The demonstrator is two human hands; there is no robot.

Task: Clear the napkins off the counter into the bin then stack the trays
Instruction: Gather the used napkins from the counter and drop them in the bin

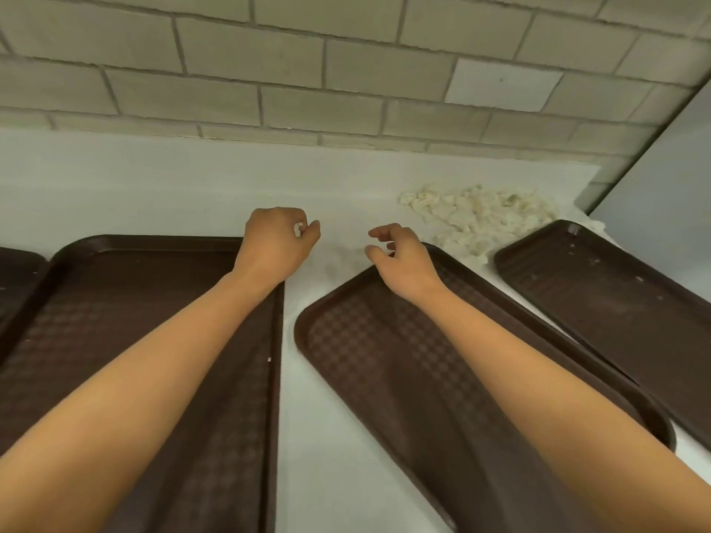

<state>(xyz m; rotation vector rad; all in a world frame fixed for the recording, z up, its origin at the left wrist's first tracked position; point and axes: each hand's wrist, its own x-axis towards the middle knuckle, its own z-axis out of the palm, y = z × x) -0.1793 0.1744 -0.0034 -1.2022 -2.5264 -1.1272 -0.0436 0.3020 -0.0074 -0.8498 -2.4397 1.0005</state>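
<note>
Napkins (pixel 477 217) (probably light, soft, crushable, best scooped in loose handfuls) lie heaped on the counter (pixel 154 186) by the wall, right of both hands; left hand (pixel 277 244) pinches a white scrap (pixel 298 228), while right hand (pixel 402 263) hovers loosely curled and empty over a tray (pixel 384 378).

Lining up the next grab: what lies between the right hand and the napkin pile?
Head view: only the far corner rim of the middle tray and a short strip of bare white counter lie between the right hand and the napkin pile.
</note>
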